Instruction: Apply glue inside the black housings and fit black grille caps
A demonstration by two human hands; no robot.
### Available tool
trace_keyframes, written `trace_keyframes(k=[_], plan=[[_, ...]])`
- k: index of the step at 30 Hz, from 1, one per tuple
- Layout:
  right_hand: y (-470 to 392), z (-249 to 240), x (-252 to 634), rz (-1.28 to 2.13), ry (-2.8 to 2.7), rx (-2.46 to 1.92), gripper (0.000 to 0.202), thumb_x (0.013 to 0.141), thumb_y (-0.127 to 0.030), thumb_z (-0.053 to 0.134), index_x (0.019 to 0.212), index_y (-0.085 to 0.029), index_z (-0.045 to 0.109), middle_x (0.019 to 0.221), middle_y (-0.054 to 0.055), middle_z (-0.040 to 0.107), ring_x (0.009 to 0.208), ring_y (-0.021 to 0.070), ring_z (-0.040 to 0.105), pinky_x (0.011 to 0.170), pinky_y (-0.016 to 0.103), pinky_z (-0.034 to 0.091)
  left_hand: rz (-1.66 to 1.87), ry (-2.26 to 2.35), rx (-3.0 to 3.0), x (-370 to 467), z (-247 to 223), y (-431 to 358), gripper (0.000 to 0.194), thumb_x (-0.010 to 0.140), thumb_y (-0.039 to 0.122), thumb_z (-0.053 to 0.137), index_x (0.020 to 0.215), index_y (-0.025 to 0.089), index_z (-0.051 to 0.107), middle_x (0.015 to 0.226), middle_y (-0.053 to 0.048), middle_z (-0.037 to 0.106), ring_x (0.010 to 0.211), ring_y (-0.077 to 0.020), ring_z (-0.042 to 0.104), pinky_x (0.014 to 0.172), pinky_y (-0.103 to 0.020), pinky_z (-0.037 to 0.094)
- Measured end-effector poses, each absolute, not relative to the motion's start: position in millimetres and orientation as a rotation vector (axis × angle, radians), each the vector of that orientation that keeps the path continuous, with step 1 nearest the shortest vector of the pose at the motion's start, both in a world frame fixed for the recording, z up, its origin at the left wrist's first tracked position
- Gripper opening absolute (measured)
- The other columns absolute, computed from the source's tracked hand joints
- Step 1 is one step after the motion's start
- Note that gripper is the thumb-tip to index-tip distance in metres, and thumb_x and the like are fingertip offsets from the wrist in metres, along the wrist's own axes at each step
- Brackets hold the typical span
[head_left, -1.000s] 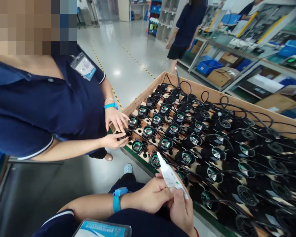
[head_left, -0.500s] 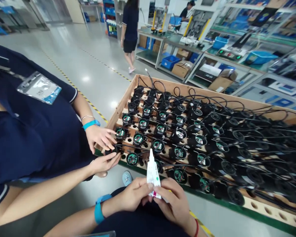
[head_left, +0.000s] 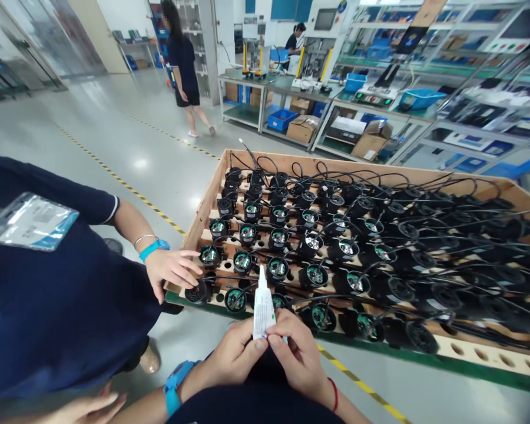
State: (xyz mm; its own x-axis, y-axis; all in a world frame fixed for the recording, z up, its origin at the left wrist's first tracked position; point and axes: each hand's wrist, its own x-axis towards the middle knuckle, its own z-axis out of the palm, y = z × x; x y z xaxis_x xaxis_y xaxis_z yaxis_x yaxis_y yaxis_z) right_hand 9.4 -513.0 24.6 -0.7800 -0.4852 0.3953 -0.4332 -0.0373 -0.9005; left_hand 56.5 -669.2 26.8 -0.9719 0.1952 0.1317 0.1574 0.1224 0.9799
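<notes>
A white glue tube [head_left: 264, 309] with a pointed nozzle stands upright between my two hands, nozzle up. My left hand [head_left: 236, 353] pinches its lower end from the left. From the right, the thumb and fingers of my right hand [head_left: 298, 347] grip the same end, partly covering it. Just beyond the nozzle, a wooden crate [head_left: 468, 353] holds rows of black round motor-like housings; the nearer ones, such as this open housing [head_left: 235, 300], show green circuit boards and wires.
At the left, a co-worker's hand [head_left: 174, 271] rests by a black housing [head_left: 198, 291] in the crate's near corner. Their other hand [head_left: 92, 406] is low at the left. Black cables [head_left: 380, 182] loop over the crate. Workbenches [head_left: 282, 88] and a walking person [head_left: 183, 65] are behind.
The view has shifted, and the tube sits slightly further left, still in both my hands. One co-worker's hand has drawn back from the corner housing. The person behind has walked left.
</notes>
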Motion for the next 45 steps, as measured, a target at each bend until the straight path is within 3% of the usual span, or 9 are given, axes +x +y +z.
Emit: trace_keyframes(k=[4,9,13,16,19,26,32,45], plan=[[-519,23,9,-2.013,2.158,-1.032,0.012,0.089,-0.014,0.049,0.082,-0.023,0.052,0.072,-0.002,0.052,0.067,0.0134,0.049,0.061,0.028,0.038,2.094,2.353,0.270,57,23,-666,0.043,0.096,0.044,0.035,0.082,0.011,0.060,0.068,-0.002,0.051,0.063,-0.0104,0.042,0.062,-0.022,0.034],[-528,14,12,-2.123,2.322,-1.065,0.016,0.087,-0.012,0.048,0.095,-0.024,0.054,0.076,-0.001,0.052,0.071,0.0144,0.048,0.065,0.028,0.040,2.226,2.355,0.187,52,21,-657,0.045,0.096,0.043,0.036,0.085,0.010,0.064,0.075,-0.006,0.058,0.070,-0.0136,0.050,0.067,-0.024,0.039],[-531,4,16,-2.261,2.330,-0.711,0.015,0.087,-0.020,0.052,0.100,-0.024,0.047,0.080,-0.001,0.047,0.071,0.0145,0.048,0.064,0.028,0.043,2.279,2.408,0.117,53,17,-652,0.045,0.096,0.042,0.035,0.084,0.010,0.065,0.075,-0.007,0.059,0.069,-0.0143,0.052,0.065,-0.024,0.038],[-528,1,17,-2.095,2.119,-0.634,0.005,0.092,-0.027,0.046,0.092,-0.022,0.047,0.074,-0.002,0.046,0.065,0.0131,0.046,0.059,0.026,0.041,2.247,2.498,0.091,55,14,-649,0.046,0.096,0.042,0.035,0.073,0.012,0.061,0.067,-0.004,0.054,0.063,-0.0126,0.048,0.061,-0.024,0.035],[-521,2,15,-1.912,2.105,-0.776,0.020,0.094,-0.031,0.041,0.077,-0.021,0.047,0.067,-0.002,0.045,0.060,0.0118,0.041,0.055,0.025,0.036,2.201,2.509,0.090,57,12,-646,0.047,0.095,0.043,0.035,0.066,0.013,0.057,0.063,-0.003,0.052,0.059,-0.0114,0.044,0.060,-0.025,0.034],[-508,9,15,-1.751,2.169,-0.759,0.026,0.095,-0.033,0.040,0.073,-0.020,0.048,0.064,-0.001,0.049,0.057,0.0122,0.043,0.053,0.026,0.035,2.178,2.411,0.115,58,6,-643,0.051,0.096,0.046,0.033,0.072,0.012,0.063,0.068,-0.006,0.059,0.063,-0.0131,0.051,0.062,-0.025,0.037],[-499,10,16,-1.636,2.324,-0.988,0.025,0.094,-0.029,0.038,0.072,-0.020,0.048,0.065,0.000,0.051,0.059,0.0130,0.046,0.055,0.026,0.037,2.094,2.131,0.109,61,5,-652,0.050,0.092,0.053,0.040,0.090,0.011,0.067,0.087,-0.009,0.067,0.077,-0.0166,0.057,0.073,-0.025,0.044],[-516,16,13,-1.708,2.283,-1.060,0.032,0.093,-0.037,0.037,0.065,-0.022,0.040,0.058,-0.003,0.042,0.051,0.0106,0.037,0.049,0.025,0.029,2.033,2.345,0.126,58,26,-666,0.045,0.088,0.048,0.047,0.060,0.014,0.060,0.056,-0.002,0.050,0.054,-0.0119,0.044,0.056,-0.025,0.034]])
